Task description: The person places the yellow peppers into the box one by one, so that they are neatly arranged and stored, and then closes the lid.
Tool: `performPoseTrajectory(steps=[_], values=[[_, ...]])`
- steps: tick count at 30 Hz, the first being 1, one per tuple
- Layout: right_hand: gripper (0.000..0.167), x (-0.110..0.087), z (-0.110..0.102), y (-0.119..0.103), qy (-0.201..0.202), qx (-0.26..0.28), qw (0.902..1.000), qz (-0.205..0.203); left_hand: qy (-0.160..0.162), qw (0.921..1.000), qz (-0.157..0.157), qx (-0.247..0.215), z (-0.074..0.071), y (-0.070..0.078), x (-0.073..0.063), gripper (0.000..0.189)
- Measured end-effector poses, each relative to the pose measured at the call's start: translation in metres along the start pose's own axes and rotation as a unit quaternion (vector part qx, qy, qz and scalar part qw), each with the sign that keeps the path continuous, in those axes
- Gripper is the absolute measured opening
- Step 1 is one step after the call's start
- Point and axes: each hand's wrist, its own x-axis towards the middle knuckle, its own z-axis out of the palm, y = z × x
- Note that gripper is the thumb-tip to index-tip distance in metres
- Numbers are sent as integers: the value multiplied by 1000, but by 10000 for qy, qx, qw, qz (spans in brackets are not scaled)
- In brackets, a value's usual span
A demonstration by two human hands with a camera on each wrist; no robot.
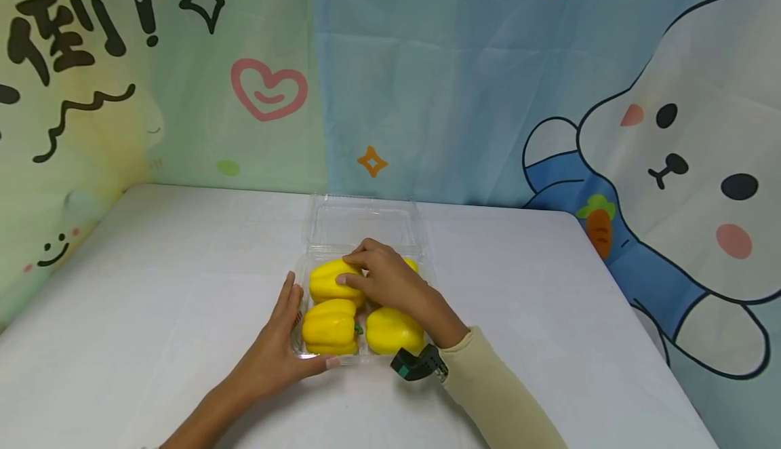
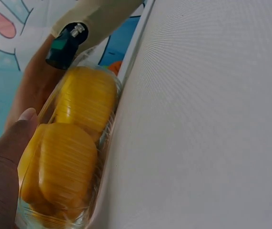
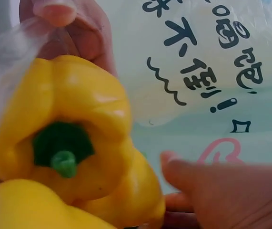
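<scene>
Several yellow bell peppers sit in a clear plastic clamshell box [image 1: 362,359], its lid [image 1: 368,222] folded back. My left hand [image 1: 282,337] lies along the box's left side, fingers straight and thumb at the front edge. Over the back-left pepper [image 1: 329,279] is my right hand [image 1: 387,276], its thumb and fingertips resting on top. The front-left pepper [image 3: 78,114] turns its green stem to the right wrist view. At front right lies another pepper [image 1: 393,330]. A fourth pepper [image 1: 411,264] at back right is mostly hidden by my right hand.
Under the box spreads a white tabletop [image 1: 183,286]. A cartoon-printed curtain [image 1: 421,96] hangs along the table's back edge. My right forearm in a beige sleeve [image 1: 494,388] reaches across the front right, with a dark wrist device [image 1: 417,363] near the box's front corner.
</scene>
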Motion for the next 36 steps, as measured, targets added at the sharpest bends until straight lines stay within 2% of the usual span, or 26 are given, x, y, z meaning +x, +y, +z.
performPoseTrajectory(steps=[8,22,27,36], values=[[42,-1,-4,5,-271,112,9993,-226,21,10000,70,-9,0,-1,0,123],[42,-1,-5,5,-299,137,9994,-77,-20,10000,33,-90,0,0,0,125],[39,-5,-11,8,-291,445,9986,-34,-23,10000,18,-38,1,0,0,125],[36,-8,-36,27,349,1031,9940,-59,72,9999,47,53,0,-1,1,127]])
